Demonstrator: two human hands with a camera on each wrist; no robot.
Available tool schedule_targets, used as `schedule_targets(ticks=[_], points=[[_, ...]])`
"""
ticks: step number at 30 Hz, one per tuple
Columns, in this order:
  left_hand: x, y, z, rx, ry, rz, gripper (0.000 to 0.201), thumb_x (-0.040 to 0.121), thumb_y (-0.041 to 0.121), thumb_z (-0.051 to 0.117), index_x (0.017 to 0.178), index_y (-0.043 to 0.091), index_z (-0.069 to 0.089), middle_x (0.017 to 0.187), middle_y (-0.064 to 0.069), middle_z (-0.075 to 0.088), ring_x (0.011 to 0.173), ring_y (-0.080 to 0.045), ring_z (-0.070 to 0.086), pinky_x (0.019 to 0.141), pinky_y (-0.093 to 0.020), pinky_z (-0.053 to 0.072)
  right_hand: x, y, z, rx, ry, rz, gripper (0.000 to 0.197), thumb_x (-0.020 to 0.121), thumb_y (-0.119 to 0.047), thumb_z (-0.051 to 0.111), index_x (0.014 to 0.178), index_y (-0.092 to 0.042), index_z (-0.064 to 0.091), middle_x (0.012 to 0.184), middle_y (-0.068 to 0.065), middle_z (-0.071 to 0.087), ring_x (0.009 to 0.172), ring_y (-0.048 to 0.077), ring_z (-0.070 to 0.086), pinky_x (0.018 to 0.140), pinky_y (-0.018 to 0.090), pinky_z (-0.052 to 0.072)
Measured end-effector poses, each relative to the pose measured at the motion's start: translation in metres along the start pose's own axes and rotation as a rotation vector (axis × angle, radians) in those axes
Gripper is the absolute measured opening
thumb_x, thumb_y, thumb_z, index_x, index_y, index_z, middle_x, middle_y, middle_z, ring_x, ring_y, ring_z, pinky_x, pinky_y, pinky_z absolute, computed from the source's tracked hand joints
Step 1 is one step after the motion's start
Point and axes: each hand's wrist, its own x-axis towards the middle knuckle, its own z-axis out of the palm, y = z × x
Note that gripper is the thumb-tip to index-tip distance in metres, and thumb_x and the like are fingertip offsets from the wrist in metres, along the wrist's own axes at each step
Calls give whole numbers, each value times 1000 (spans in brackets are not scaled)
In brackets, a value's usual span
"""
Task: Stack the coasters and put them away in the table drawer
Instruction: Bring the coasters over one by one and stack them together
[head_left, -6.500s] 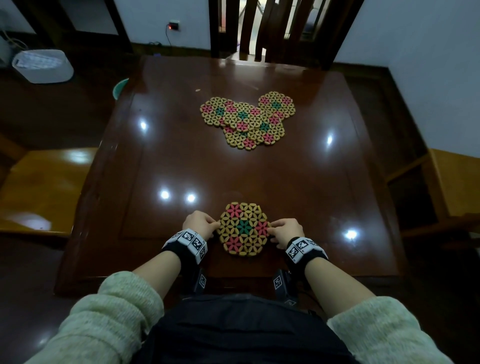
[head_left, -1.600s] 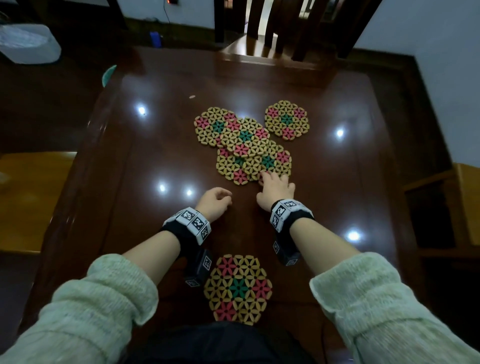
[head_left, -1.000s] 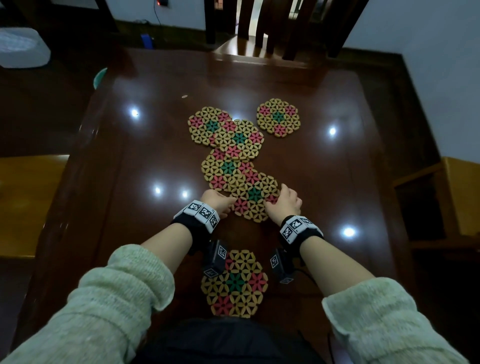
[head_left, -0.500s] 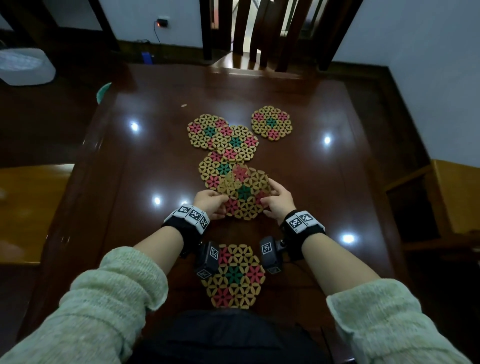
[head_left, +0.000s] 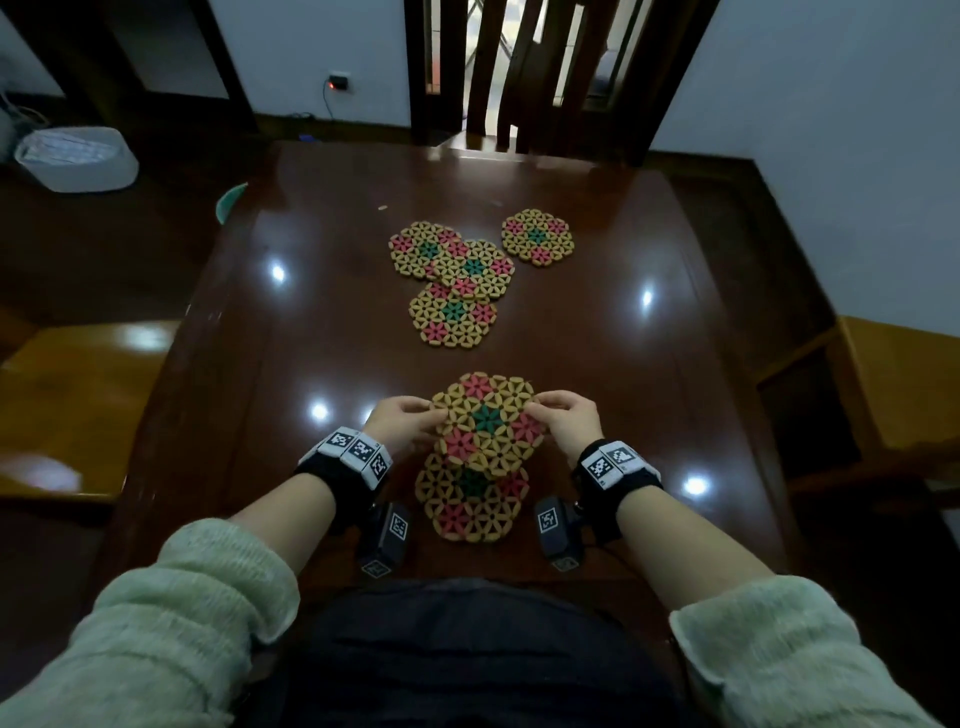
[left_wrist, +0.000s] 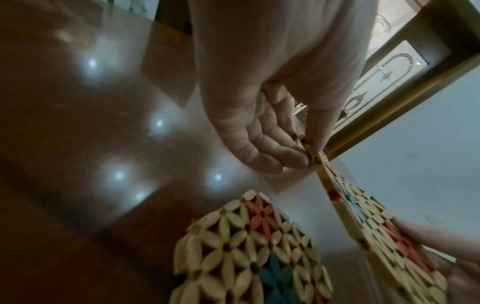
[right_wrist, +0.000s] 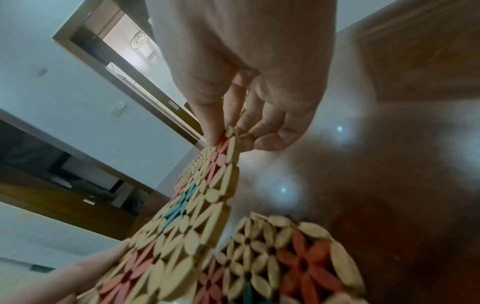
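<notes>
A hexagonal bamboo coaster with pink and teal flowers (head_left: 488, 423) hangs tilted above the table, held from both sides. My left hand (head_left: 402, 428) pinches its left edge (left_wrist: 309, 153) and my right hand (head_left: 569, 421) pinches its right edge (right_wrist: 230, 133). Below it, near the table's front edge, lies another coaster (head_left: 470, 501) flat on the wood, also seen under the lifted one in the left wrist view (left_wrist: 249, 251) and the right wrist view (right_wrist: 291, 261). Three overlapping coasters (head_left: 452, 280) and a single coaster (head_left: 537, 237) lie farther back. No drawer is visible.
The glossy dark wooden table (head_left: 649, 374) reflects ceiling lights. A slatted chair (head_left: 524, 78) stands at the far side, wooden benches (head_left: 78, 395) to the left and right (head_left: 904, 384). A white bin (head_left: 75, 156) sits on the floor at far left.
Both hands have lifted one coaster off the overlapping group and carried it back toward me, over the coaster lying near the front edge.
</notes>
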Motion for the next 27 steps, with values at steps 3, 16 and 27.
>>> schedule_targets(ticks=[3,16,27], points=[[-12,-18,-2,56,-5,-12,21,82,13,72,101,6,66,78,-12,69,54,-18,62,50,-23,49,-14,15,0,-28,-14,22,14,79,-17,77,92,-17,73,101,11,74,91,26,71,83,42,58],[-32,-61,-2,600,169,67,18,84,33,69,83,15,73,77,0,75,68,-12,68,62,-25,55,-47,51,8,-377,-60,-13,42,84,-10,68,126,-16,61,112,1,66,109,19,61,98,35,51],[-28,-63,-6,688,231,92,22,78,41,74,82,20,74,82,0,74,77,-17,69,79,-34,58,-50,51,11,-436,-110,-44,45,89,-8,57,133,-16,57,132,3,61,124,19,55,104,33,46]])
